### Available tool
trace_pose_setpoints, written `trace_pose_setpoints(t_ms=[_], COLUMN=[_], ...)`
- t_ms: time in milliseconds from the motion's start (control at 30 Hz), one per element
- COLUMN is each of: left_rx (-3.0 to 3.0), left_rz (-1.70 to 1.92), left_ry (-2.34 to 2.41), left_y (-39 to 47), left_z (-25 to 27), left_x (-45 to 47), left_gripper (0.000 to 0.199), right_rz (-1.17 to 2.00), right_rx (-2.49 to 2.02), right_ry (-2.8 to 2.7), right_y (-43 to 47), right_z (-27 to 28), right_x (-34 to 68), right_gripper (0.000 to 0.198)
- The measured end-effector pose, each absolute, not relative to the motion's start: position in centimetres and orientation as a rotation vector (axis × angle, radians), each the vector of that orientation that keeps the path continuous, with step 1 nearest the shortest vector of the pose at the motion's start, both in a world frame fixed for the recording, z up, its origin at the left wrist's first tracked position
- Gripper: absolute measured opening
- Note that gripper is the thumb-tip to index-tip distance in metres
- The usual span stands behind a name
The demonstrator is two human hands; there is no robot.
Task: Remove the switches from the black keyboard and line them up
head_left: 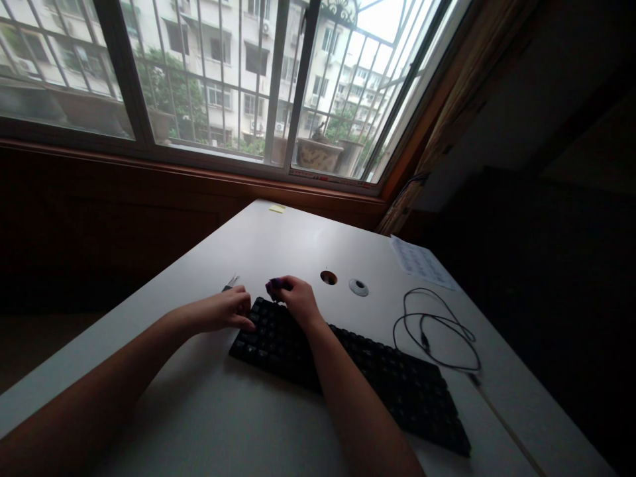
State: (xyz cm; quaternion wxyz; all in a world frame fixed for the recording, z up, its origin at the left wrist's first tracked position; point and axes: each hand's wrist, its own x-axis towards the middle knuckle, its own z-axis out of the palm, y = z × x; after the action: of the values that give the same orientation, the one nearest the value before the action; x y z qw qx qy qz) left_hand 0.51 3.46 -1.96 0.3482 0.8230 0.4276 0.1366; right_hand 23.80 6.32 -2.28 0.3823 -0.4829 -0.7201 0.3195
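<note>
A black keyboard (368,358) lies slantwise on the white table. My left hand (233,309) is at its far left end, fingers curled and thumb against the edge keys, steadying it. Over the top row near that same end, my right hand (297,298) is closed on a small dark purple piece (275,287) that looks like cloth; it touches or nearly touches the keys. Just beyond my left hand lies a small tool (231,283) with a dark handle and thin metallic prongs, partly hidden by the hand.
The white table (199,404) reaches toward a barred window. A round cable hole (328,277) and a grey grommet cover (358,287) are behind the keyboard. To the right lie a coiled black cable (437,321) and a printed sheet (421,262); a yellow note (277,209) sits at the far corner.
</note>
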Motion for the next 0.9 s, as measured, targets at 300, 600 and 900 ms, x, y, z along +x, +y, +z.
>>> trace_pose_setpoints(t_ms=[300, 600, 900], left_rx=[2.112, 2.080, 2.029], left_rz=[0.388, 0.416, 0.405], left_ry=[1.136, 1.104, 1.067], left_y=[3.3, 3.3, 3.2], left_z=[-1.6, -1.7, -1.9], left_x=[0.9, 0.9, 0.8], left_gripper=[0.042, 0.044, 0.046], right_rz=[0.652, 0.379, 0.359], right_rx=[-0.911, -1.053, -1.153], right_ry=[-2.259, -2.434, -2.325], right_y=[5.9, 5.5, 5.2], right_z=[-1.2, -0.9, -1.2], right_x=[24.4, 23.4, 23.4], right_gripper=[0.038, 0.034, 0.032])
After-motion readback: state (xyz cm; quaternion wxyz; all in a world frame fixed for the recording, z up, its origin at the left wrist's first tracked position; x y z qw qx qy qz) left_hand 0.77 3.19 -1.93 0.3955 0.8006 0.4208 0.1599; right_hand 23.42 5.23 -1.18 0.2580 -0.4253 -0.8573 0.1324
